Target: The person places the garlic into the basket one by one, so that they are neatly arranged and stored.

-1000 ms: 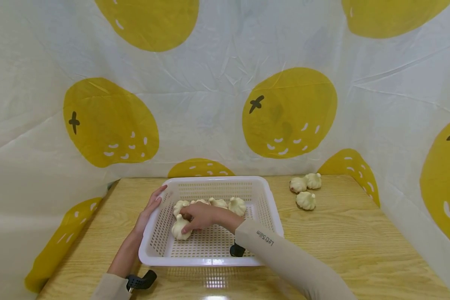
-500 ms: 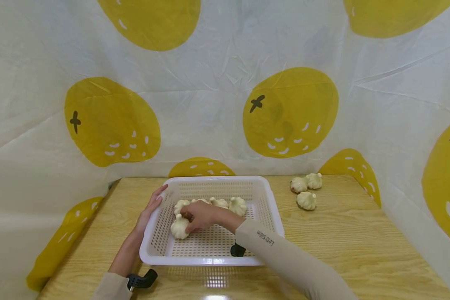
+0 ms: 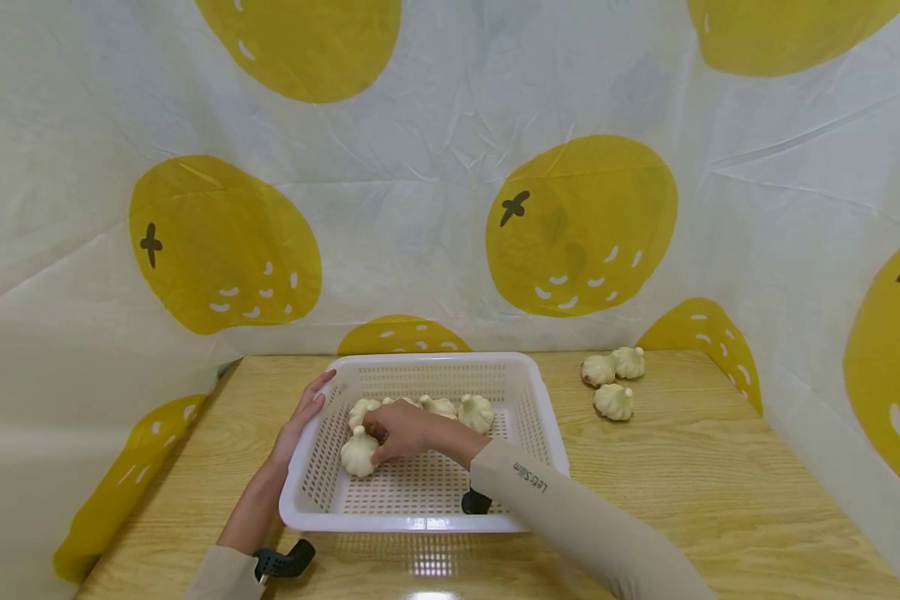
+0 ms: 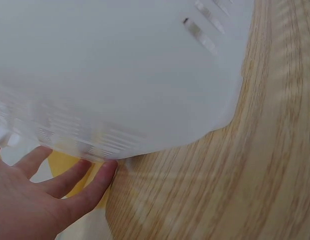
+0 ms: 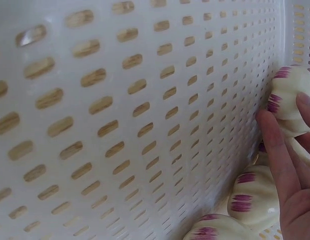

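Inside a white plastic basket [image 3: 420,523], my right hand [image 3: 408,431] holds a garlic bulb [image 3: 359,454] near the left wall. The right wrist view shows fingers and thumb at the sides of this cream bulb [image 5: 290,97], which has purple streaks. Other garlic bulbs lie behind the hand in a row, one of them a bulb [image 3: 476,412] at the right end; the hand partly covers some. My left hand [image 3: 296,425] rests against the basket's left side from outside. In the left wrist view, its extended fingers [image 4: 97,185] touch the perforated wall.
Three more garlic bulbs [image 3: 613,402] lie on the wooden table [image 3: 682,467] to the right of the basket. A white curtain [image 3: 412,250] with yellow fruit prints hangs behind the table and along both sides.
The garlic bulb in my right hand has shifted slightly left, and the thumb sits a little farther right on it. My left hand keeps its place at the basket.
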The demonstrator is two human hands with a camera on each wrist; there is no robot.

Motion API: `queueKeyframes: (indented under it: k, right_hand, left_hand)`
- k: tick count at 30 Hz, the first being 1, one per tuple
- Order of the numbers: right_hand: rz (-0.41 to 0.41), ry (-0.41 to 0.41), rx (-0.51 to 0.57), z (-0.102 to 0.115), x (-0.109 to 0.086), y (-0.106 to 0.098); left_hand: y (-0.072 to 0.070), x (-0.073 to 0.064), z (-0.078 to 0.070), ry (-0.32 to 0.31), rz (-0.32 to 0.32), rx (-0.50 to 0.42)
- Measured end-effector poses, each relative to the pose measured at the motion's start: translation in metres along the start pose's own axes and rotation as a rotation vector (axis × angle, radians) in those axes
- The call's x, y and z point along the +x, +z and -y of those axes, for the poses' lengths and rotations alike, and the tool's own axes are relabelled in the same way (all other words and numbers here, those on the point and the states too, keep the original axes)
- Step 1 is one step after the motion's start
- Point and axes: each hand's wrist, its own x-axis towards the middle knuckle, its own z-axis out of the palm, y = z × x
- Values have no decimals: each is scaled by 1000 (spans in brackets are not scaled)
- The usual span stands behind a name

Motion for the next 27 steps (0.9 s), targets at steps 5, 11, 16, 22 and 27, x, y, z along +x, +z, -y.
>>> queueKeyframes:
  k: [5, 11, 16, 22, 27]
  right_hand:
    - [8, -18, -18, 0, -1, -1]
    - [16, -18, -26, -1, -1, -1]
    - [29, -8, -49, 0, -2, -1]
    - [63, 8, -72, 4, -4, -6]
    - [71, 27, -88, 11, -8, -14]
  left_hand:
    - [1, 0, 0, 8, 0, -1]
    - [2, -1, -1, -5, -7, 3]
    - [3, -1, -2, -16, -12, -4]
    - [3, 0, -2, -7, -5, -14]
    - [3, 0, -2, 4, -9, -28]
